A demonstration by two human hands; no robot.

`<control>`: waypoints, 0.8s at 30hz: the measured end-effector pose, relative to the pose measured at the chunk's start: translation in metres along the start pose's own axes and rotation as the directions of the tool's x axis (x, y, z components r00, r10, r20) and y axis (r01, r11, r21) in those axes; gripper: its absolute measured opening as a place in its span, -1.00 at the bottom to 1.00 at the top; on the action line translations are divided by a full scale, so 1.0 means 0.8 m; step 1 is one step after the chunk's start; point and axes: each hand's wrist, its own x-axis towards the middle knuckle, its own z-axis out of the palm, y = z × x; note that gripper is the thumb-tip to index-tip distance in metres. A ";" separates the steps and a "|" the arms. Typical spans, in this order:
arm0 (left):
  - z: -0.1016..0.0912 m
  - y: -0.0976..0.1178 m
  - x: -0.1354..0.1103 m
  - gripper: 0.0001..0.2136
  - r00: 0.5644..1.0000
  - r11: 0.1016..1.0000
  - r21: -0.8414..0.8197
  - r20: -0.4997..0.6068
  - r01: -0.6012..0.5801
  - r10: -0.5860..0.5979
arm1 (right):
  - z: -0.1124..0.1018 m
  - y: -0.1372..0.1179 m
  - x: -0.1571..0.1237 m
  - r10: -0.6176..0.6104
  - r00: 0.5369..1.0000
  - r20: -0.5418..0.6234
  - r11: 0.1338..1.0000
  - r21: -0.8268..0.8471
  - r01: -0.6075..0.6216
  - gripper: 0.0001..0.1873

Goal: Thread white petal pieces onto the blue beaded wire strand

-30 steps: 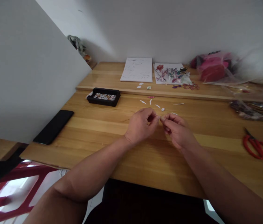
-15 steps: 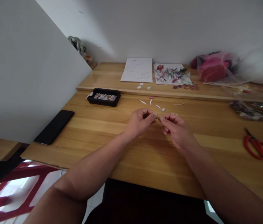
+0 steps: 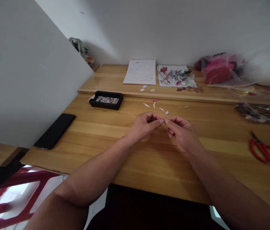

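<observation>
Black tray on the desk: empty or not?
Not empty: the black tray holds many small white and orange-brown pieces, visible between its walls.

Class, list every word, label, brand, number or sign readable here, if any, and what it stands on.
No text can be read.
Left white sheet: faint marks, too small to tell whether they are writing.
Black phone: no lettering visible.
Red-handled scissors: blurred; no lettering can be made out.
</observation>
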 end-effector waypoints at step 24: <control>0.002 -0.007 0.005 -0.70 1.000 1.000 -0.026 -0.018 -0.016 0.016 | -0.007 0.006 0.002 -0.076 0.997 -0.031 0.990 -0.120 0.072 -0.84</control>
